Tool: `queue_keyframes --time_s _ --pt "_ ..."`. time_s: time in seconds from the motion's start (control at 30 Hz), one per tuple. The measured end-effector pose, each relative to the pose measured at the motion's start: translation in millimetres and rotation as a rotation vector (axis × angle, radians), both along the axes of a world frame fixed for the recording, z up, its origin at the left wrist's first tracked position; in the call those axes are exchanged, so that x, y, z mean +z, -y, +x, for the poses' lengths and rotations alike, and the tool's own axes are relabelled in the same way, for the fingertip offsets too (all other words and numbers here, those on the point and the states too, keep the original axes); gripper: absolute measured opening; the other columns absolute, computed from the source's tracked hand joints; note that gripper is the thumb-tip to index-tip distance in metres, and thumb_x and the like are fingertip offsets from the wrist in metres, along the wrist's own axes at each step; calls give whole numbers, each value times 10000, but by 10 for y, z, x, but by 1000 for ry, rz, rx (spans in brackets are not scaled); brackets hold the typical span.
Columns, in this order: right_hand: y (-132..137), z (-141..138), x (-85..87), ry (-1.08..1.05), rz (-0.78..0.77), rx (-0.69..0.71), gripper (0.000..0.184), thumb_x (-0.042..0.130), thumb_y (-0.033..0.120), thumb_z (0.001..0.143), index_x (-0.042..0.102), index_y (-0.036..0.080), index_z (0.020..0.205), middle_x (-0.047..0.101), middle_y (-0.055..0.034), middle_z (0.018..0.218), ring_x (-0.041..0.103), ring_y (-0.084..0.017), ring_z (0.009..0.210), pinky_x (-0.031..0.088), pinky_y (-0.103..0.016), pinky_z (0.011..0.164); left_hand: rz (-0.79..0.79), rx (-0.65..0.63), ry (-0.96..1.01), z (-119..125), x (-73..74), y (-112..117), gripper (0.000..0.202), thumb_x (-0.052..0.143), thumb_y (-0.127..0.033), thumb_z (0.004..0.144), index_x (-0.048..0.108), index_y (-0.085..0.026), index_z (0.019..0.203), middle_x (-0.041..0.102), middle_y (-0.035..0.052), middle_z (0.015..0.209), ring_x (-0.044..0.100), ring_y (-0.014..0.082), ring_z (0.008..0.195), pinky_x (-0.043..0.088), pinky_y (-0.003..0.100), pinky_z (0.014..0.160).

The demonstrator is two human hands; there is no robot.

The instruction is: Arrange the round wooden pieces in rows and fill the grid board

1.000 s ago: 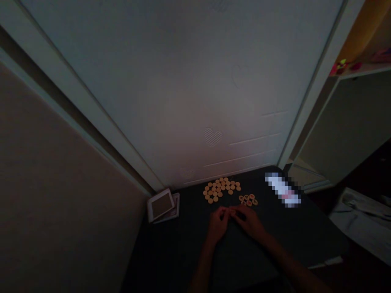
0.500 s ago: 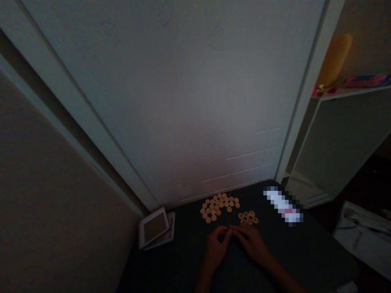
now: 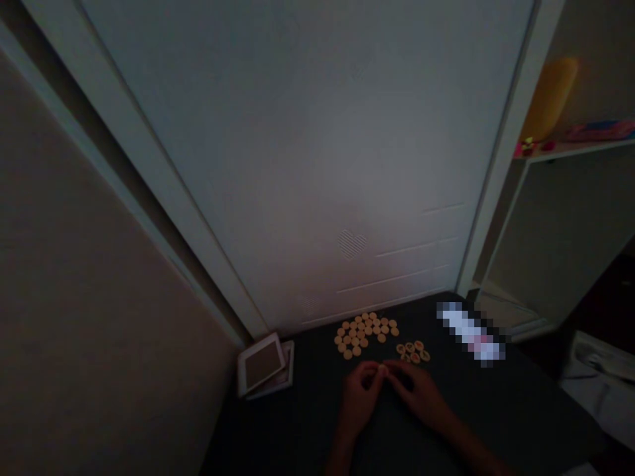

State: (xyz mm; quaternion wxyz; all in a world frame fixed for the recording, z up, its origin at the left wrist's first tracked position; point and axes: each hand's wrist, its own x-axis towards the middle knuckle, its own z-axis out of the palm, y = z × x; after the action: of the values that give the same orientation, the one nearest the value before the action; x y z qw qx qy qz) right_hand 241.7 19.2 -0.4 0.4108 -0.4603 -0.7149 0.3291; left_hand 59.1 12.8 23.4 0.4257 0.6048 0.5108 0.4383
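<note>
My left hand and my right hand rest low on a dark table, their fingertips meeting in a pinch around a small pale piece I can barely make out. Just beyond them lies a flat cluster of several round tan discs. A smaller group of discs with red and dark marks sits to the right of it, close to my right hand's fingers. The scene is very dim.
A white box with a brownish top lies on its lid at the table's left corner. A blurred-out white object lies at the back right. A pale door panel rises behind the table; shelves stand right.
The view has shifted slightly, so table and discs sit a little differently in frame. Both hands stay together, fingertips touching; nothing on the table has visibly moved.
</note>
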Motion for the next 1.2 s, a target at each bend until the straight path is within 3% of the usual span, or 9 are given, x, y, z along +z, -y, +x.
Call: queue_keyframes --time_s 0.23,0.43,0.57,0.77,1.07,1.2 --pt "28 -15 35 46 83 57 341 607 412 939 670 298 1254 728 -70 1130 689 -238 1005 554 -391 928 -12 -29 -15 9 54 54 383 594 -521 908 694 -205 1097 785 89 1019 747 235 925 587 343 844" --pt "-8 19 -46 84 102 60 369 566 397 970 636 313 1323 716 -81 1145 672 -258 1050 542 -436 968 5 -69 28 23 71 56 332 586 -494 926 688 -211 1066 779 66 1018 733 210 945 570 318 861" --pt "-24 24 -49 102 92 129 379 526 366 994 605 327 1362 686 -79 1209 652 -248 1108 528 -422 1005 21 -36 11 18 53 39 297 624 -477 905 679 -200 999 774 54 910 728 201 852 559 302 792" --pt "-16 23 -42 100 78 165 389 505 348 1003 581 335 1384 677 -78 1205 655 -239 1091 536 -406 988 26 -7 32 14 6 14 248 627 -443 906 665 -200 938 764 53 911 726 202 863 557 300 788" --pt "7 45 -16 52 63 18 298 622 410 933 673 240 1173 726 -89 1073 692 -232 927 583 -364 830 -35 -93 79 35 65 34 297 615 -456 918 667 -213 1080 770 61 1032 730 218 964 561 310 840" --pt "17 39 27 10 154 39 301 582 376 963 662 270 1234 720 -78 1171 693 -237 1031 569 -387 916 -22 -71 56 39 90 47 293 620 -454 915 653 -210 1075 766 62 1018 725 211 948 549 303 820"
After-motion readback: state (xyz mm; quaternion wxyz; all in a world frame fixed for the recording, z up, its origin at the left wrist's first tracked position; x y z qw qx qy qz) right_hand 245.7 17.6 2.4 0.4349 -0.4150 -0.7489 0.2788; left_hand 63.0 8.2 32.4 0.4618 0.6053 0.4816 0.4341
